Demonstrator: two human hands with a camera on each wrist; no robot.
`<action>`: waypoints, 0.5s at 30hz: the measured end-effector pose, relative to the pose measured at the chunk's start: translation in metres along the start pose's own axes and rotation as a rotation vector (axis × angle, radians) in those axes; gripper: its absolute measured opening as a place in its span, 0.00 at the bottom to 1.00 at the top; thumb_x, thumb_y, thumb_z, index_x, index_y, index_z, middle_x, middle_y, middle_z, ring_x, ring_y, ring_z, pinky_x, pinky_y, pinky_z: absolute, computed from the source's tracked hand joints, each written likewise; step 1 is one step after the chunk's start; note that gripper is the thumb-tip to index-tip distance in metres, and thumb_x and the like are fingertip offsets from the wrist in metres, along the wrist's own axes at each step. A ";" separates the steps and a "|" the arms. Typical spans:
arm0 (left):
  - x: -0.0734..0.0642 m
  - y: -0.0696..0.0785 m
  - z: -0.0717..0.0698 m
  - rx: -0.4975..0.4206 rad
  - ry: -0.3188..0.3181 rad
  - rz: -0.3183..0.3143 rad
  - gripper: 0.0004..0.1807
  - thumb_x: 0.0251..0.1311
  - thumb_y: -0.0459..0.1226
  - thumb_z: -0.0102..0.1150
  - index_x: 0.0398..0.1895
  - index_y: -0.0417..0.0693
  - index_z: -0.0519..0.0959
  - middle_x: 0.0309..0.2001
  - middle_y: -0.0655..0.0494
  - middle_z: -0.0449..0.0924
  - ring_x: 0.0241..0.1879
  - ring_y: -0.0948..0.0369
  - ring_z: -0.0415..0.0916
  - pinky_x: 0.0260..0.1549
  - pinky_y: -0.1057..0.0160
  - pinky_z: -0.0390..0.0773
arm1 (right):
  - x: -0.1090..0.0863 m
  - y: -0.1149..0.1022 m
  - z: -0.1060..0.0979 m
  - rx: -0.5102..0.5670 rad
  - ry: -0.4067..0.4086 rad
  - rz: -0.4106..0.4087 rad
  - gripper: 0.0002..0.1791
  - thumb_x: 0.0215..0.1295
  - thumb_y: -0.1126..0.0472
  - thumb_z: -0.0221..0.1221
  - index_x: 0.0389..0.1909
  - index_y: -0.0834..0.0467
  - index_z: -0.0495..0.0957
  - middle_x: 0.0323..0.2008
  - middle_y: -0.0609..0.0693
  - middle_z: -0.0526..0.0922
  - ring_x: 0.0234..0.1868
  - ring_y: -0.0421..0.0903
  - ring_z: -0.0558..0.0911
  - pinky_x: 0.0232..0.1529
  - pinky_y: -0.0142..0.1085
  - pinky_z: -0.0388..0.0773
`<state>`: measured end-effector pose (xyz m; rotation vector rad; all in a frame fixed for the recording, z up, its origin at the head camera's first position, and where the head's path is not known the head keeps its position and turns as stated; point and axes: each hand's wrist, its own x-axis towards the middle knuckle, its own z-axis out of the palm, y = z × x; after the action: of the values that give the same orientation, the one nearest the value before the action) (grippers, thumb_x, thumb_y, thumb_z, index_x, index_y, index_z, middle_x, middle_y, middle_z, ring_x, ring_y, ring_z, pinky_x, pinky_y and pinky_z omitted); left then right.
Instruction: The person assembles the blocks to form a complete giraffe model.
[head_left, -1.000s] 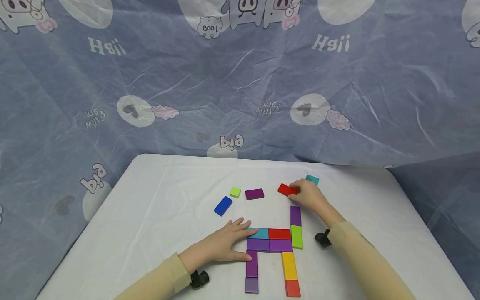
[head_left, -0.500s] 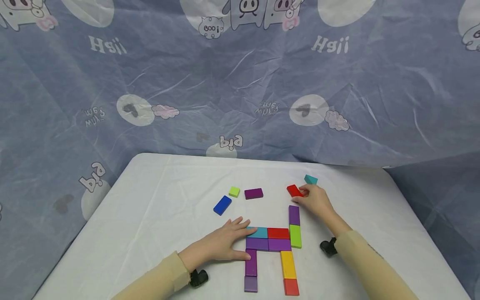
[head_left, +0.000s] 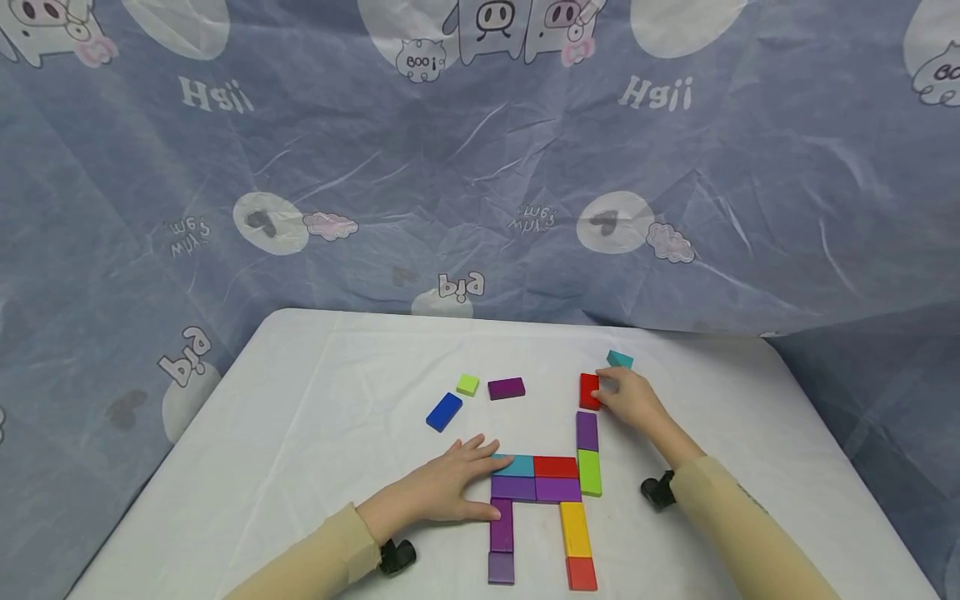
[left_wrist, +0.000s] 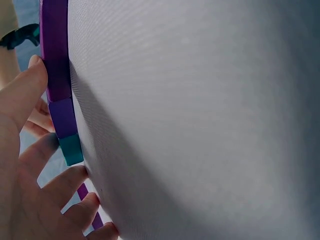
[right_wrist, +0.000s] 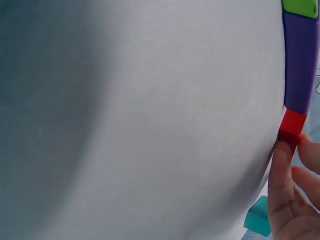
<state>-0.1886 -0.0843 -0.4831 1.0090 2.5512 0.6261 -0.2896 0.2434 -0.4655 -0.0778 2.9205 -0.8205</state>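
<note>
In the head view my right hand (head_left: 630, 400) pinches a red block (head_left: 588, 390) between thumb and fingers. The block stands lengthwise just beyond a purple block (head_left: 587, 432), which joins a lime green block (head_left: 589, 472). The right wrist view shows the red block (right_wrist: 293, 122) right at the purple block's end (right_wrist: 300, 60). My left hand (head_left: 442, 483) lies with spread fingers, its index finger on a teal block (head_left: 522, 466) and its thumb at a dark purple block (head_left: 502, 533). Beside the teal one is another red block (head_left: 556, 467), above two purple blocks (head_left: 558, 489).
Two legs run toward me, one ending in a violet block (head_left: 501, 568), the other a yellow block (head_left: 576, 530) and an orange-red block (head_left: 581, 573). Loose are a blue block (head_left: 444, 412), small green block (head_left: 467, 384), plum block (head_left: 506, 388) and teal triangular block (head_left: 619, 359).
My right hand has brought the red block rightward and turned it from slanted to lengthwise, in line with the purple block. My left hand has stayed in place.
</note>
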 end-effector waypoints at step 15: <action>0.001 -0.001 0.001 0.016 0.009 -0.001 0.42 0.59 0.61 0.60 0.75 0.64 0.60 0.77 0.54 0.55 0.78 0.51 0.46 0.74 0.43 0.51 | 0.000 0.004 0.000 0.041 -0.063 0.007 0.26 0.66 0.58 0.63 0.62 0.63 0.74 0.52 0.64 0.79 0.36 0.48 0.79 0.41 0.41 0.82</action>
<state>-0.1895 -0.0842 -0.4852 1.0116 2.5684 0.6122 -0.2901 0.2471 -0.4673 -0.0886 2.8426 -0.8606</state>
